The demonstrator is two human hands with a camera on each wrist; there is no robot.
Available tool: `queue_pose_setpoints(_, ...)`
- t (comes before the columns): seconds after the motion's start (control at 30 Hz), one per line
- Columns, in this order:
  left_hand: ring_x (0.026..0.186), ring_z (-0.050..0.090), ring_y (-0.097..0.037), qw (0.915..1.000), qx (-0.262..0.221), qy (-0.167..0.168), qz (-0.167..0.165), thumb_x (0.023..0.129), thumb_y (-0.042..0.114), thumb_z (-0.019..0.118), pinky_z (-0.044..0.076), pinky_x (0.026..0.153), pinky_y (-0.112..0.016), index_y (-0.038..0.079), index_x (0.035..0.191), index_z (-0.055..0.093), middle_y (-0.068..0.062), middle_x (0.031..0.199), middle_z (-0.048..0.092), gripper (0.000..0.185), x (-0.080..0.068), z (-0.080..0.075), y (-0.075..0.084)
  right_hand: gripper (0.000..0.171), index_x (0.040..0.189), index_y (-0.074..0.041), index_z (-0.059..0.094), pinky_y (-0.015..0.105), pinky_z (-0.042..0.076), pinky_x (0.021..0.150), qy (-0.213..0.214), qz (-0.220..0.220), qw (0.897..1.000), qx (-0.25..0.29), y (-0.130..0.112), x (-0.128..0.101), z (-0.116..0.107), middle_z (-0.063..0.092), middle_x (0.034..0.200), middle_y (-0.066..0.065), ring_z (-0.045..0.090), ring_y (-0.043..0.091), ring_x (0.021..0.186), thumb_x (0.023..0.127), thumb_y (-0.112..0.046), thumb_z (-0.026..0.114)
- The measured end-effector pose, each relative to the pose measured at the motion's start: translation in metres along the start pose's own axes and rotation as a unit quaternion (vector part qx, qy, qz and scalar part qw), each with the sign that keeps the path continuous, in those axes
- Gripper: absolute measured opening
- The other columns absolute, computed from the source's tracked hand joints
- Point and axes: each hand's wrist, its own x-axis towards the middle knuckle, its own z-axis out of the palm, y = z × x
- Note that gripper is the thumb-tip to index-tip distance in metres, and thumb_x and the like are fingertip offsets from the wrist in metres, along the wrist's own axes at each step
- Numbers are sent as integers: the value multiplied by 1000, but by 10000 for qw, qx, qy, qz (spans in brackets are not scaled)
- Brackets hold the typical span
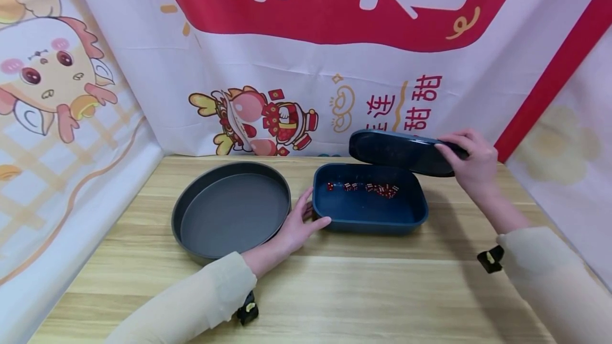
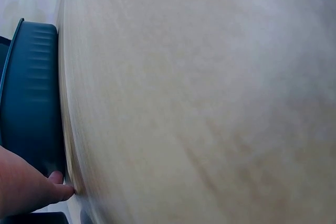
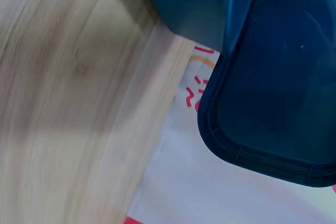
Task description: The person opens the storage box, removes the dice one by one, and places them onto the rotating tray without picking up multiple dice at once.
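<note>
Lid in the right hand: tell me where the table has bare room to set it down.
Bare wood runs along the near table edge, in front of the blue box and between the sleeves. A narrower strip lies right of the box, under the lid. Crowded: the gap between round pan and box, where the left hand rests.

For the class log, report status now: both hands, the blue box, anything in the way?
Left hand steadies blue box. Right hand holds lid raised above it. Red dice inside. Grey pan alongside, nothing blocking.
</note>
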Motion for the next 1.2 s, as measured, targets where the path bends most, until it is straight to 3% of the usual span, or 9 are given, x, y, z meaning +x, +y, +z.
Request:
queue_pose_setpoints(0.23, 134, 40, -35, 9999, 1, 40, -97, 92, 21, 70, 32, 109, -49, 20, 156, 21, -21, 149, 38, 80, 1, 0, 1, 20, 95, 7, 73, 7, 33, 81, 135, 121, 9995, -246, 8, 2, -21, 64, 91, 23, 56, 30, 86, 76, 7, 79)
queue_pose_setpoints(0.43, 135, 39, -35, 9999, -15, 58, -117, 92, 21, 70, 32, 109, -49, 21, 156, 21, -20, 150, 38, 81, 1, 0, 2, 16, 94, 7, 73, 9, 30, 80, 406, 557, 9971, -315, 22, -1, -39, 61, 88, 22, 43, -8, 90, 78, 9, 76)
queue_pose_setpoints(0.57, 135, 39, -35, 9999, -4, 57, -117, 92, 22, 70, 32, 109, -50, 21, 156, 21, -20, 150, 37, 81, 1, -1, 2, 14, 95, 7, 73, 7, 29, 79, 423, 802, 9942, -582, 32, -8, -53, 61, 89, 22, 39, -17, 89, 81, 5, 75)
queue_pose_setpoints(0.9, 136, 37, -36, 9998, 49, 35, -174, 92, 24, 69, 32, 108, -51, 23, 156, 20, -20, 151, 35, 80, 3, -2, -1, 17, 100, 9, 71, 16, 25, 73, -26, 1347, 9829, -1257, 47, -28, -78, 56, 90, 24, 32, -6, 83, 86, -1, 72)
queue_pose_setpoints(1.2, 135, 39, -36, 9997, 99, 49, -199, 92, 26, 69, 33, 108, -50, 23, 156, 21, -20, 150, 37, 80, 2, 0, 1, 17, 100, 10, 69, 16, 27, 72, -533, 1750, 9697, -1620, 60, -49, -93, 57, 95, 26, 49, 31, 83, 89, -2, 69)
